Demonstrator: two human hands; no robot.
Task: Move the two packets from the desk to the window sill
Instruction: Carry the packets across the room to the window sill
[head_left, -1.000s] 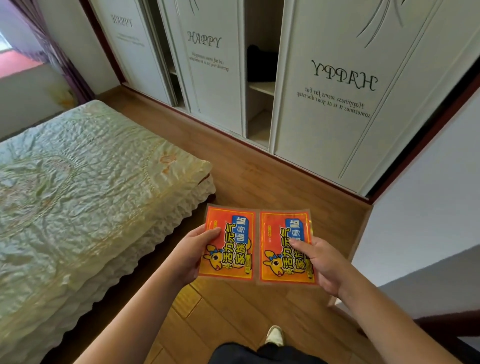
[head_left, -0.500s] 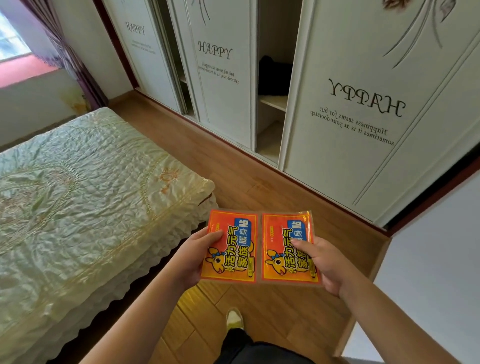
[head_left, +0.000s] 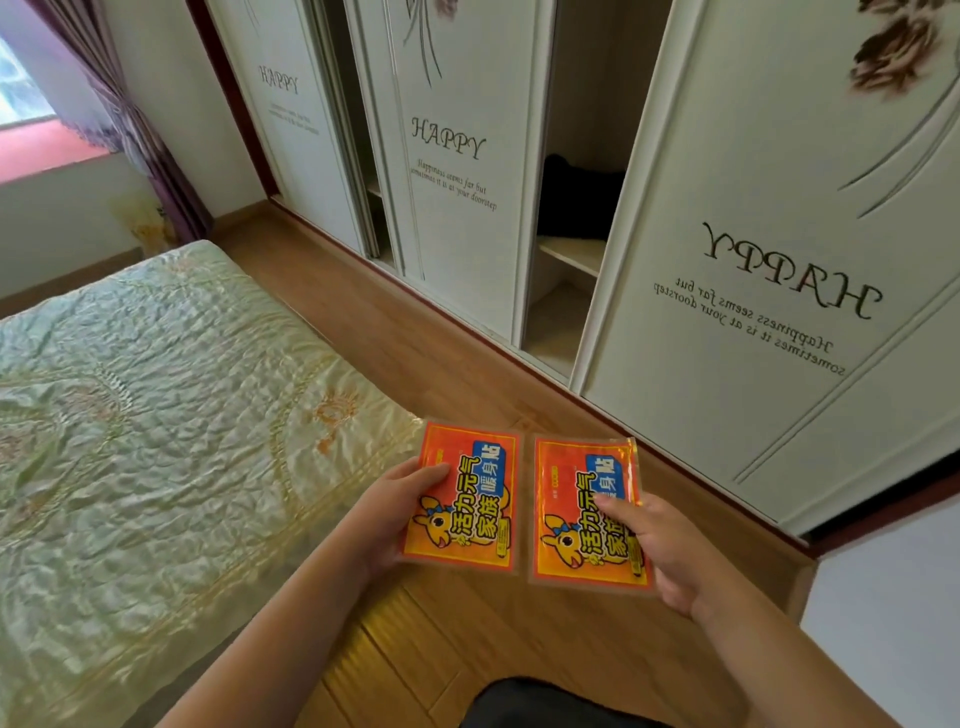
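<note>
The left hand (head_left: 387, 512) is closed on the left packet (head_left: 462, 499), thumb lying across its orange face near the left edge and the fingers hidden underneath. The right hand (head_left: 660, 551) is closed the same way on the right packet (head_left: 584, 514), thumb pressed on its lower right part. Each hand holds one packet, so there are two packets in all, both flat, face up and side by side. Their inner edges lie just beside each other; whether they touch cannot be told. The long axis of each runs away from the body, toward the wardrobe.

Both packets are already off the desk, which is not in view, and hang in the air above the wooden floor (head_left: 467, 364), between the bed (head_left: 156, 389) on the left and the wardrobe (head_left: 753, 234) on the right.

The window sill (head_left: 47, 150) shows as a reddish ledge at the far upper left, beside the purple curtain (head_left: 140, 130) and beyond the far end of the bed. It lies ahead and well to the left of the hands, well apart from them. The left hand is the nearer one to it. The coming move seems to call for walking along the strip of floor between bed and wardrobe, then turning left toward the window. One bed, one curtain and one sill are in view; the wardrobe shows three lettered doors.
</note>
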